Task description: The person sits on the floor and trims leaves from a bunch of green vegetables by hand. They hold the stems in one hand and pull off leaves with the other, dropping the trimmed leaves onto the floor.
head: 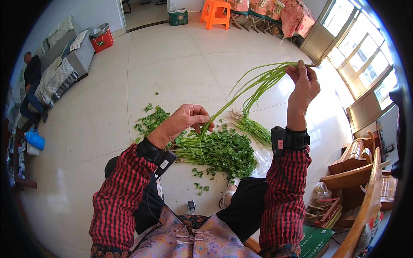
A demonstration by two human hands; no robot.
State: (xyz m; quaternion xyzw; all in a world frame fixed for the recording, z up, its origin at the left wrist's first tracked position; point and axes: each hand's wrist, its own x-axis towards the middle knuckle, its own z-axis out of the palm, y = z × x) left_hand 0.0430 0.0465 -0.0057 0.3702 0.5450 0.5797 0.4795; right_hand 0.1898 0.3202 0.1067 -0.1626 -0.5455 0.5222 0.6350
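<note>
A bunch of long green leafy-herb stems, perhaps coriander or celery, stretches between my hands. My right hand, raised to the right, pinches it near the stringy roots. Lower and nearer the middle, my left hand has thumb and fingers closed on the far ends of some stems. Beneath it on the floor lies a large pile of leafy herbs, leaves towards the right. A smaller heap of plucked leaves sits left of that pile. Bare stems with roots lie behind it to the right.
Clear plastic lies beside the pile, close to my foot. Wooden furniture and a green box stand at my right. A person sits on a sofa at far left. An orange stool is at the back.
</note>
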